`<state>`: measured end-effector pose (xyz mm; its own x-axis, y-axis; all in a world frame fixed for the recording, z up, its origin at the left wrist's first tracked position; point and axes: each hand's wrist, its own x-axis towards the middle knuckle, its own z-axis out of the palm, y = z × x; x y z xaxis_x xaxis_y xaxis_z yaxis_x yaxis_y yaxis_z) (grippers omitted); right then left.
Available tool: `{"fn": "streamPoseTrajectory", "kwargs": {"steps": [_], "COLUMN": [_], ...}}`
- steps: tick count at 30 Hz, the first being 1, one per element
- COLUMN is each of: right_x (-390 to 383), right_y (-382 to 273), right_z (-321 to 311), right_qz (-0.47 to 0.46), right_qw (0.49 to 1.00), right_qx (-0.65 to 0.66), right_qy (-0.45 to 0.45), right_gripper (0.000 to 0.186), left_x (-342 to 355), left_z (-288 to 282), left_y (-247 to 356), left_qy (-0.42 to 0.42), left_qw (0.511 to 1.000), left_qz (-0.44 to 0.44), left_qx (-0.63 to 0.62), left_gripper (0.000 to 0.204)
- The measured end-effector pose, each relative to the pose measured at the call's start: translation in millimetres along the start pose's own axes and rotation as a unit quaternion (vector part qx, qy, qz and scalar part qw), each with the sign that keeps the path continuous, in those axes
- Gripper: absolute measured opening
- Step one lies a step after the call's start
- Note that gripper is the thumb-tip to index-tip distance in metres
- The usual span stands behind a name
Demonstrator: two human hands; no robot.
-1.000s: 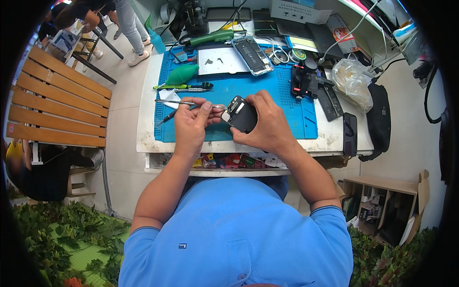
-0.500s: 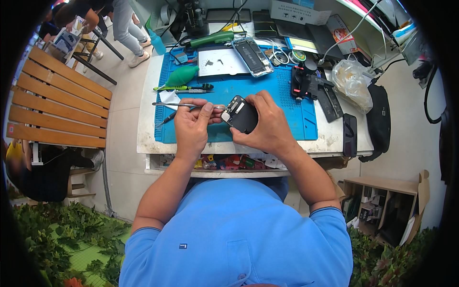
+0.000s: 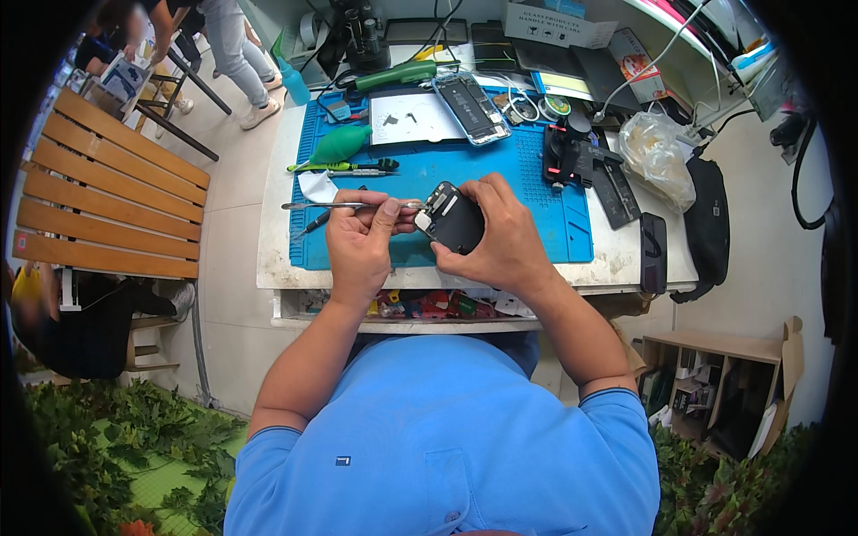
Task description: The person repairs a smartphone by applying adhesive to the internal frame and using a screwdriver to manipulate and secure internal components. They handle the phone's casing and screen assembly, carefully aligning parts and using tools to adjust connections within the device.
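My right hand point(image 3: 511, 234) grips a phone screen point(image 3: 460, 225) by its right and lower edges, its black back turned up with small metal parts and flex at the top end. My left hand point(image 3: 359, 243) pinches a thin metal pry tool point(image 3: 307, 206), held nearly level. The tool's right end reaches the screen's upper left edge; its exact contact there is too small to make out. Both hands are over the blue work mat point(image 3: 527, 243). Beyond them, an opened phone with a blue frame point(image 3: 472, 109) lies partly on a white sheet point(image 3: 416, 130).
A green air blower point(image 3: 341, 145), screwdrivers point(image 3: 344, 168) and a white scrap point(image 3: 316, 187) lie left on the mat. At right are a black clamp fixture point(image 3: 567, 154), a plastic bag point(image 3: 657, 156) and a dark phone point(image 3: 653, 255). A parts-filled drawer point(image 3: 429, 304) is below the bench edge.
The pry tool's free end has dropped slightly, leaving it more level. My left hand has shifted a little; the screen stays almost in place in my right hand.
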<state>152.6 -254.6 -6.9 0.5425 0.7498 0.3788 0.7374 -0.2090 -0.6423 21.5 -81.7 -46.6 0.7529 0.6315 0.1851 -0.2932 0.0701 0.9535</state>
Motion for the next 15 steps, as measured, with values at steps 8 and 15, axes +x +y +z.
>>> {"fn": "streamPoseTrajectory", "kwargs": {"steps": [8, 15], "right_x": [0.3, 0.5], "right_y": [0.2, 1.8], "right_z": [-1.3, -2.1], "right_qz": [-0.007, -0.016], "right_qw": [1.000, 1.000], "right_qx": [0.010, 0.011], "right_qy": [0.002, 0.002], "right_gripper": [0.069, 0.069], "left_x": [0.7, 1.9], "left_z": [-3.7, -6.6], "left_y": [-3.2, -7.1], "left_qy": [0.007, 0.009], "left_qw": [0.994, 0.993], "left_qz": [-0.061, -0.065], "left_qx": [-0.087, -0.096], "left_gripper": [0.016, 0.020]}}
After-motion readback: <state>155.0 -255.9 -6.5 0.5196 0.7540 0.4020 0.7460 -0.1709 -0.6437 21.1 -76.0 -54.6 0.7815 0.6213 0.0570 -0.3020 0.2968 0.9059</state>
